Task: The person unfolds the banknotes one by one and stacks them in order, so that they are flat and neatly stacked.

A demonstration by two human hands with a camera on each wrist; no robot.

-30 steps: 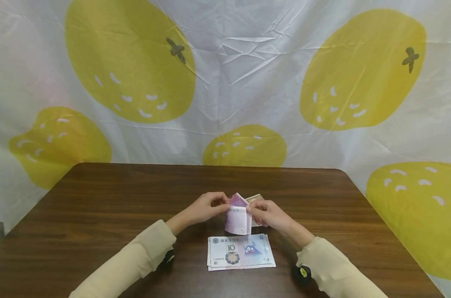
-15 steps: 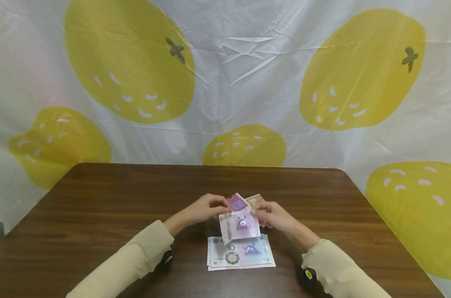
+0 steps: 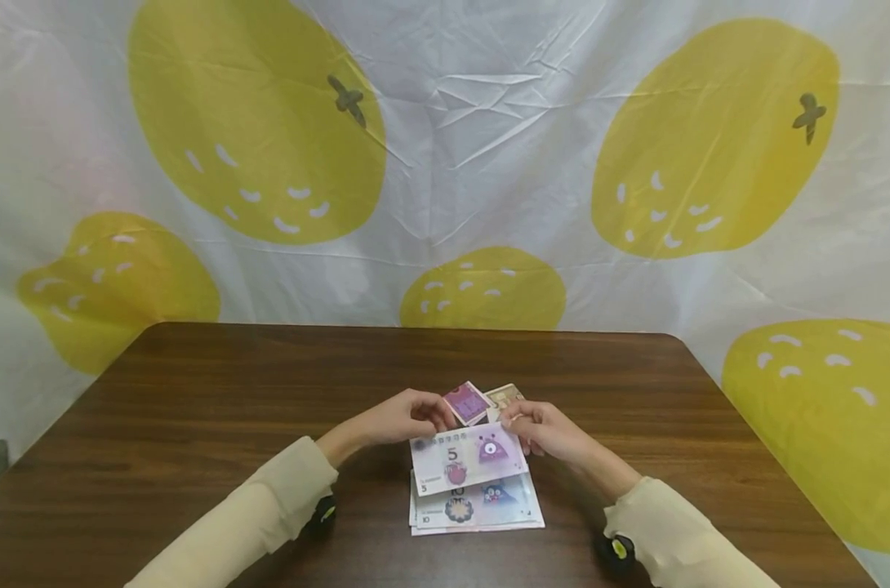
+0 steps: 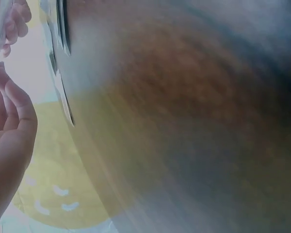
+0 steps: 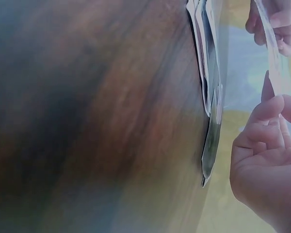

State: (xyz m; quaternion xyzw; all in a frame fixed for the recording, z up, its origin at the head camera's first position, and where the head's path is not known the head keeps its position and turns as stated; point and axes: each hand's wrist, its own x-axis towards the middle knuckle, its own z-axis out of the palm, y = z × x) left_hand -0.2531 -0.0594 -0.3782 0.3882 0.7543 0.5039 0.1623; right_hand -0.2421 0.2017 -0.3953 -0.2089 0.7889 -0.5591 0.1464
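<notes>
A purple play banknote (image 3: pixel 433 467) marked 5 is held above the table, spread flat and slightly tilted. My left hand (image 3: pixel 395 418) pinches its upper left edge between thumb and fingers. At its upper right corner, my right hand (image 3: pixel 555 431) grips the paper between thumb and forefinger. Below it lies a stack of banknotes with a blue 10 note (image 3: pixel 517 505) on top, partly covered from view. In the right wrist view, the raised note (image 5: pixel 269 43) appears edge-on between both hands, apart from the notes lying on the table.
Just beyond the hands lie a magenta banknote (image 3: pixel 467 402) and a brownish banknote (image 3: pixel 505 395), partly hidden by the right hand. The dark wooden table (image 3: pixel 269 367) reaches back to a white curtain (image 3: pixel 305 286) printed with yellow fruit.
The purple note was folded over; it has been opened out and turned to show its 5 face. It came down toward the 10 stack, with both hands drawing slightly nearer.
</notes>
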